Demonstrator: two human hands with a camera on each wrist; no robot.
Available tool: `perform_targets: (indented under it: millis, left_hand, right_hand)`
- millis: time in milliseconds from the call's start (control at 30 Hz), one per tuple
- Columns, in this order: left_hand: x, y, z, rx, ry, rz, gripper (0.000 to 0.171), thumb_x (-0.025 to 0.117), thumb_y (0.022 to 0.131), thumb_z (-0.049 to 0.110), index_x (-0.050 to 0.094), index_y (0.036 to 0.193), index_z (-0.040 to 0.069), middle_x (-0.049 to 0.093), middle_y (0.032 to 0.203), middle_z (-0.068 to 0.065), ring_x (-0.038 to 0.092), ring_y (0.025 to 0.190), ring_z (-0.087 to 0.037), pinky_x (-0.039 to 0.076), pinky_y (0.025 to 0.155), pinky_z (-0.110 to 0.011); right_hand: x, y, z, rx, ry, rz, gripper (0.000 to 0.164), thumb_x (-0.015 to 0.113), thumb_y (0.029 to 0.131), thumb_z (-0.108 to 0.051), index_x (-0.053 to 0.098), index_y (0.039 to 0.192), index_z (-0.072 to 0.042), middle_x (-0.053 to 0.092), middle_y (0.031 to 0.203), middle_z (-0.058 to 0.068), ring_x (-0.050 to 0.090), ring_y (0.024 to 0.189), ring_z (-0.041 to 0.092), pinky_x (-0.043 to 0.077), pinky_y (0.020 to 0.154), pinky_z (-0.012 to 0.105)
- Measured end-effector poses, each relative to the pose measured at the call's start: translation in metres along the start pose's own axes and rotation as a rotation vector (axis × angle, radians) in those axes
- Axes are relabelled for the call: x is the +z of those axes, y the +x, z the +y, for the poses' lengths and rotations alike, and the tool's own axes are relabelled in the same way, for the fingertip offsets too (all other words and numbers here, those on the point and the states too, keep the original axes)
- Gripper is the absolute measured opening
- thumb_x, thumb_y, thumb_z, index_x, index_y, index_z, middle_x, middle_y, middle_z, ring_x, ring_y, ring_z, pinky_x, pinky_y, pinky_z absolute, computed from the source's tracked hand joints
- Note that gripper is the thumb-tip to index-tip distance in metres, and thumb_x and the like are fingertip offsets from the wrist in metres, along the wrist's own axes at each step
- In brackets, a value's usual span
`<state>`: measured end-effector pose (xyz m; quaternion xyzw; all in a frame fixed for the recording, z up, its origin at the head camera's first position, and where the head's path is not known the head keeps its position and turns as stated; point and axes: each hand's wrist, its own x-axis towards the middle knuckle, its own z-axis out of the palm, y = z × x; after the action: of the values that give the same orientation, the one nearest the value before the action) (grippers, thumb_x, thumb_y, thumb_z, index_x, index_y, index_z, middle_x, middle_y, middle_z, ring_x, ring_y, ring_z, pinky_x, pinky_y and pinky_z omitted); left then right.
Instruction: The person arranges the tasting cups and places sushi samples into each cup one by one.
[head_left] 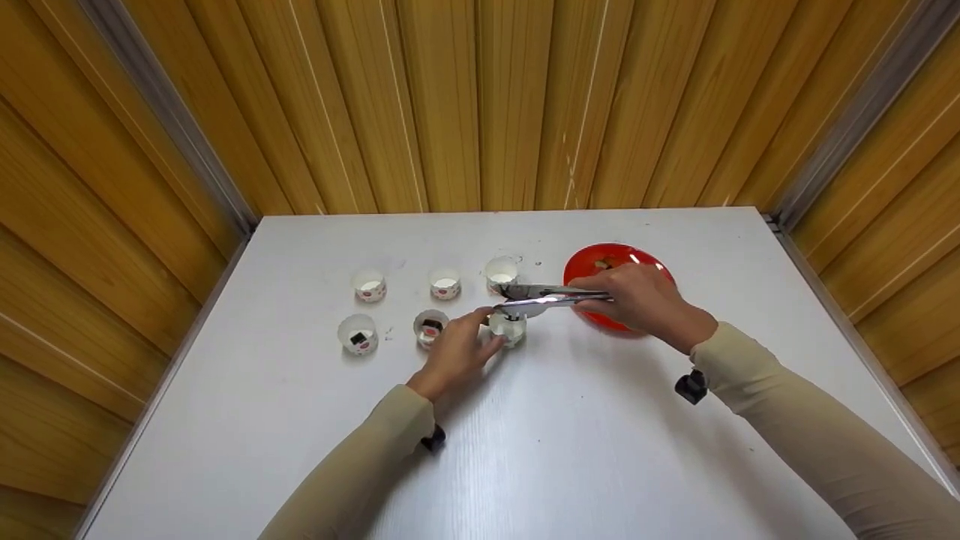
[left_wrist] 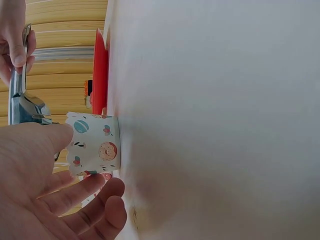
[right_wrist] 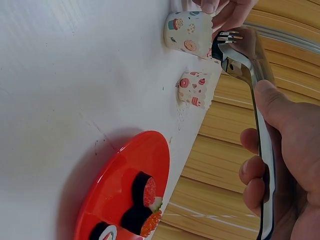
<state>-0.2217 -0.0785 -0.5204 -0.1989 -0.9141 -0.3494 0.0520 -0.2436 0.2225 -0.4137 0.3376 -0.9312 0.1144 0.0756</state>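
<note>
My right hand [head_left: 637, 300] grips a pair of metal tongs [right_wrist: 266, 145], its fingers wrapped around the handles. Between the tong tips is a black-wrapped sushi roll [right_wrist: 216, 49], just over the rim of a paper baking cup [left_wrist: 97, 145] printed with donuts. My left hand [head_left: 456, 351] pinches this cup from the side, thumb at the scalloped rim and fingers along the wall. Left of that hand, one cup [head_left: 425, 341] contains a dark-wrapped piece. Another cup [head_left: 357, 345] in the same row also has a dark piece in it.
Three more paper cups, including a left one [head_left: 369, 289], a middle one [head_left: 445, 286] and a right one [head_left: 501, 268], form the back row. A red plate [right_wrist: 107, 175] with several sushi rolls [right_wrist: 145, 190] lies to the right, partly beneath my right forearm and hand. Wood-patterned walls enclose the white table.
</note>
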Motion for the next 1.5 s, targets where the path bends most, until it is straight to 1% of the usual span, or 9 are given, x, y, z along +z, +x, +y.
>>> perform_targets:
  millis: [133,233,400,600,800,933,1067,1300,1500]
  left_hand:
    - [0.000,0.000,0.000,-0.002,0.015,0.002,0.048,0.072,0.098,0.028,0.060,0.137,0.004,0.072,0.122,-0.015,0.068,0.111,-0.030,0.053,0.095,-0.047]
    - [0.001,0.000,0.000,-0.012,0.036,-0.002,0.048,0.071,0.098,0.029,0.060,0.138,0.004,0.072,0.121,-0.013,0.068,0.111,-0.030,0.053,0.094,-0.047]
    - [0.001,0.000,0.000,-0.020,0.049,-0.003,0.048,0.071,0.098,0.031,0.060,0.137,0.005,0.072,0.120,-0.013,0.068,0.109,-0.030,0.054,0.092,-0.047]
    - [0.001,0.000,0.000,-0.018,0.038,0.001,0.047,0.071,0.098,0.030,0.061,0.137,0.007,0.072,0.119,-0.012,0.069,0.107,-0.030,0.054,0.091,-0.048]
    - [0.001,0.000,0.000,-0.014,0.028,-0.002,0.047,0.072,0.097,0.029,0.061,0.136,0.006,0.072,0.120,-0.013,0.068,0.109,-0.030,0.054,0.092,-0.047]
    - [0.001,0.001,0.000,-0.012,0.033,-0.001,0.048,0.072,0.097,0.029,0.061,0.136,0.005,0.072,0.121,-0.013,0.068,0.111,-0.031,0.053,0.094,-0.047]
    - [0.001,0.001,0.000,-0.011,0.045,0.005,0.047,0.072,0.096,0.028,0.061,0.136,0.006,0.072,0.121,-0.012,0.068,0.110,-0.030,0.053,0.093,-0.047]
    - [0.001,-0.001,0.000,-0.006,0.060,0.019,0.047,0.073,0.095,0.026,0.061,0.136,0.006,0.073,0.118,-0.011,0.068,0.096,-0.024,0.055,0.082,-0.046]
    - [0.001,0.000,0.000,0.001,0.049,0.012,0.047,0.073,0.096,0.026,0.061,0.136,0.005,0.073,0.117,-0.012,0.068,0.100,-0.026,0.054,0.085,-0.047]
  right_hand:
    - [0.002,0.000,0.000,-0.024,0.013,0.017,0.032,0.085,0.088,-0.028,0.078,0.119,-0.028,0.074,0.083,-0.010,0.057,0.067,0.012,0.047,0.061,0.032]
    - [0.004,0.000,0.000,-0.040,0.015,0.026,0.031,0.084,0.088,-0.028,0.078,0.119,-0.027,0.074,0.084,-0.011,0.057,0.067,0.010,0.048,0.063,0.032]
    - [0.006,-0.001,-0.001,-0.038,0.019,0.011,0.032,0.083,0.089,-0.029,0.078,0.120,-0.026,0.072,0.082,-0.010,0.055,0.067,0.011,0.048,0.064,0.032]
    - [0.008,-0.001,-0.003,-0.032,0.001,-0.012,0.033,0.082,0.089,-0.032,0.077,0.122,-0.025,0.065,0.074,-0.009,0.052,0.064,0.012,0.046,0.061,0.030]
    - [0.011,-0.001,-0.003,-0.044,-0.002,0.003,0.033,0.083,0.088,-0.032,0.078,0.120,-0.025,0.058,0.068,-0.009,0.050,0.061,0.012,0.044,0.057,0.029]
    - [0.013,-0.001,-0.002,-0.035,0.000,-0.005,0.034,0.083,0.088,-0.033,0.078,0.121,-0.025,0.061,0.070,-0.009,0.051,0.061,0.013,0.045,0.058,0.029]
    - [0.014,-0.002,-0.001,-0.020,-0.009,-0.016,0.040,0.084,0.087,-0.035,0.076,0.125,-0.024,0.066,0.073,-0.008,0.053,0.064,0.012,0.046,0.061,0.029]
    - [0.016,-0.004,0.002,-0.043,0.000,0.031,0.040,0.086,0.086,-0.032,0.076,0.123,-0.021,0.066,0.073,-0.008,0.053,0.063,0.011,0.045,0.058,0.029]
    - [0.016,-0.005,0.004,-0.051,0.011,0.036,0.042,0.085,0.086,-0.032,0.075,0.125,-0.021,0.070,0.078,-0.007,0.054,0.064,0.011,0.046,0.059,0.029]
